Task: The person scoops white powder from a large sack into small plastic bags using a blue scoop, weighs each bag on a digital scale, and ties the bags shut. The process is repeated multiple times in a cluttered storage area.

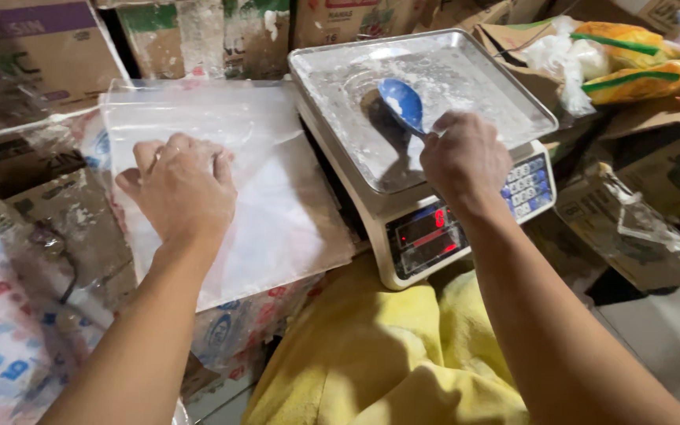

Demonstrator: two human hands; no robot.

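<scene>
resting: left hand (181, 187) lies palm down on a clear bag (222, 181), fingers (149, 153) spread flat and released, gripping nothing.
right hand: right hand (466, 161) is over the near part of the scale pan, fingers clenched on the handle of a blue spoon (403, 102).
spoon: bowl points away from the person, tilted over the pan, with a smear of white powder inside; whether it touches the pan cannot be told.
bag: flat, clear plastic, lying just left of the scale on top of printed packs; its right edge reaches the scale's side, its near edge is past the left wrist.
scale: scale (434, 228) is right of the bag, with a red lit display and a blue keypad on the front facing the person.
pan: metal pan (505, 90) sits on the scale, dusted with white powder, thickest toward its far and right parts.
cloth: yellow cloth (379, 354) lies below the scale's front, between the two forearms.
packs: printed packs (1, 346) in blue, red and white are stacked at the lower left, partly under the bag.
boxes: cardboard boxes (49, 47) stand behind the bag and scale; more crumpled cardboard lies to the right.
snacks: yellow and green packets (639, 55) and a knotted clear bag lie at the far right, beyond the pan.
</scene>
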